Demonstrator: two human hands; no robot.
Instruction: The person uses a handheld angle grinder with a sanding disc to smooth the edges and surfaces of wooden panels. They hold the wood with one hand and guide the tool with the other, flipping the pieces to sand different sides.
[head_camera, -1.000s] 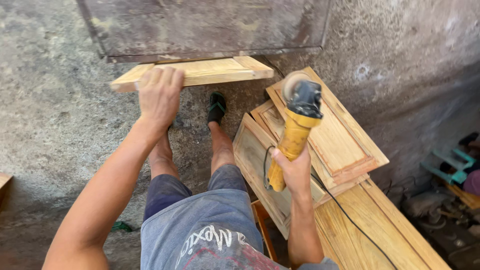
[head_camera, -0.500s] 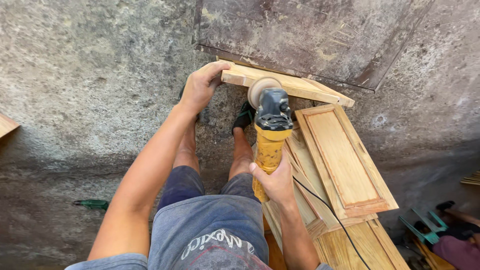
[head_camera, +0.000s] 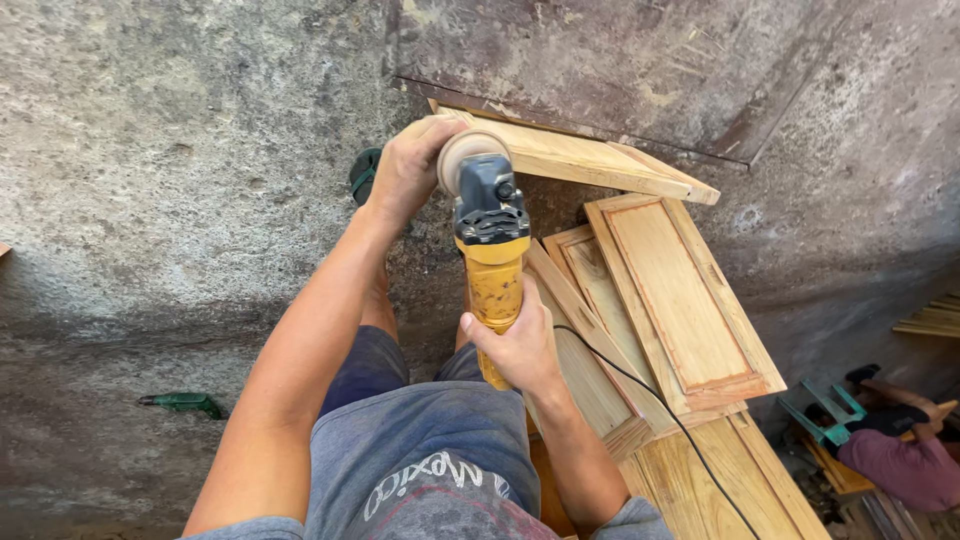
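My left hand (head_camera: 408, 170) grips the near end of a pale wooden panel (head_camera: 590, 158) that stands on edge in front of me. My right hand (head_camera: 520, 345) is wrapped around the yellow handle of an angle grinder (head_camera: 490, 240). Its black head and round sanding disc (head_camera: 468, 155) sit against the panel's end, right beside my left hand. A black cord (head_camera: 640, 390) runs from the grinder down to the right.
Several framed wooden cabinet doors (head_camera: 685, 300) lie stacked at the right on a wooden board (head_camera: 720, 470). A green tool (head_camera: 185, 403) lies on the concrete floor at the left. Another person (head_camera: 900, 460) sits at the far right beside a teal clamp (head_camera: 825, 420).
The grinder has swung left from above the stacked doors to the panel's end. My left hand has stayed on the panel, and the view has shifted.
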